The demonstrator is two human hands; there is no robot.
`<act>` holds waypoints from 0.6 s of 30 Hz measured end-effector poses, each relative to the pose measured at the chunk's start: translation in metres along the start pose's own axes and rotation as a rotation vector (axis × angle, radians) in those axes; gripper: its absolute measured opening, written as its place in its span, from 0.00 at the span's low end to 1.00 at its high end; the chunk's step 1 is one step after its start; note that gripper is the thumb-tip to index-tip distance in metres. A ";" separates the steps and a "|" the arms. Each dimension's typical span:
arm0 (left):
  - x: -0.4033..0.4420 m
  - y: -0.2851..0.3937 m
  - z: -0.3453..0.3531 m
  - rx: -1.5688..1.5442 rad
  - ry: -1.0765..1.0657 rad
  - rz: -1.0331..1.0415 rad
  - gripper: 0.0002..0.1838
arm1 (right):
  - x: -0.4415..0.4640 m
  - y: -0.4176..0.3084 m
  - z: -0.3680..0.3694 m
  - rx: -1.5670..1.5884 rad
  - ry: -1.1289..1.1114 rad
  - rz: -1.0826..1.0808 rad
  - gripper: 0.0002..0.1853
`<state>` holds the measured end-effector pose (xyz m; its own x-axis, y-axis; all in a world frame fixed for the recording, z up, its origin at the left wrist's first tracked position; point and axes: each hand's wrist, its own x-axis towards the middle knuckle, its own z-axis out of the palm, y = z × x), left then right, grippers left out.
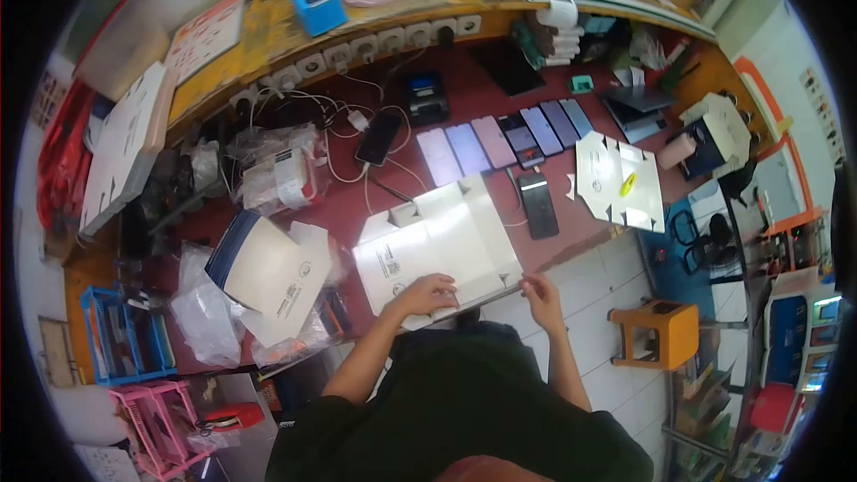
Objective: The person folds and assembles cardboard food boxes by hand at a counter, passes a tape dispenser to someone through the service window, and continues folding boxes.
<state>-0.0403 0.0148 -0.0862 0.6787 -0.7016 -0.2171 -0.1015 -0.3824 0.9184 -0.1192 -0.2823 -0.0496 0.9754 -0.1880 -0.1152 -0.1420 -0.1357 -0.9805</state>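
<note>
A white, partly unfolded cardboard box (464,230) with printed marks and notched flaps lies at the table's near edge in front of me. My left hand (427,295) has its fingers bent together over the near flap. At the near right corner, my right hand (542,300) pinches the box's edge between thumb and fingers. Just beyond that corner lies a black phone (537,205) on the red table. Another unfolded white cardboard box (616,174) rests to the right, with a yellow cutter (628,184) on top.
Several phones (489,143) stand in a row at the back. Cables and a dark phone (378,138) lie left of them, near plastic-wrapped packages (278,165). More cardboard (277,277) and a plastic bag (207,308) are at the left. An orange stool (661,335) stands right.
</note>
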 end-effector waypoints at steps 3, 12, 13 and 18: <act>0.013 0.024 0.005 -0.061 -0.039 -0.157 0.24 | 0.010 0.009 -0.017 0.038 -0.015 0.002 0.13; 0.039 0.037 0.026 0.262 0.090 0.016 0.24 | 0.070 0.021 -0.045 -0.074 -0.205 -0.025 0.15; 0.039 0.036 0.020 0.129 0.057 -0.054 0.21 | 0.076 0.019 -0.047 -0.105 -0.239 -0.006 0.15; 0.048 0.006 0.017 -0.085 0.093 -0.041 0.14 | 0.088 0.008 -0.048 -0.063 -0.323 0.001 0.17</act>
<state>-0.0207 -0.0317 -0.0969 0.7463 -0.6258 -0.2270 -0.0132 -0.3548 0.9348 -0.0427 -0.3462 -0.0598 0.9770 0.1284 -0.1702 -0.1429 -0.1978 -0.9698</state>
